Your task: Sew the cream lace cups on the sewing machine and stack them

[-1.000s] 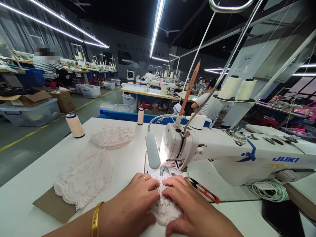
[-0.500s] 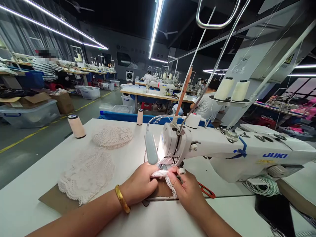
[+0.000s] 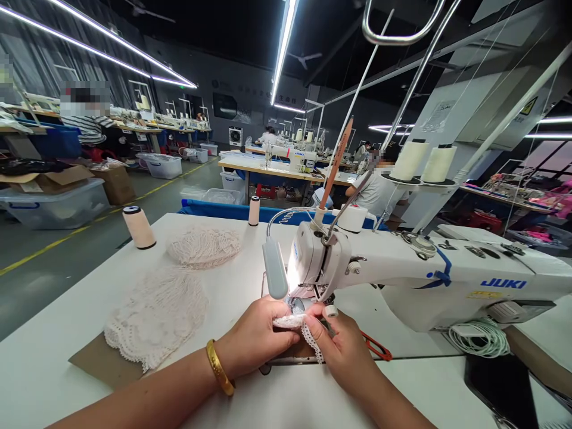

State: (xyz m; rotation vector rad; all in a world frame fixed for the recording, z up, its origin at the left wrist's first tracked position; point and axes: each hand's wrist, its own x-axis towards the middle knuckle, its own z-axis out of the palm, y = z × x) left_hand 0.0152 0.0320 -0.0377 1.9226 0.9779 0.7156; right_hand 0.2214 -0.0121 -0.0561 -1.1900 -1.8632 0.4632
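Observation:
A strip of white lace trim [image 3: 314,341] is pinched between thumb and fingers of my right hand [image 3: 342,342], its scalloped end hanging toward the table. My left hand [image 3: 263,335], with a gold bangle at the wrist, grips the folded white part of the lace from the other side. Both hands are just in front of the needle area of a white sewing machine [image 3: 313,256]. The machine's lamp [image 3: 275,268] lights the spot. The presser foot and needle are mostly hidden by my fingers and the machine head.
Two piles of cream lace pieces, the nearer lace [image 3: 156,310] and the farther lace [image 3: 203,245], lie left. Thread cones stand behind: a large peach cone [image 3: 139,227] and a smaller one [image 3: 254,211]. Red-handled snips [image 3: 376,347] lie beside my right hand; a dark phone-like slab [image 3: 500,381] lies farther right.
My left thumb has reached slightly farther right along the lace, and the folded lace sits a little lower. Both hands keep their hold; the view has shifted slightly.

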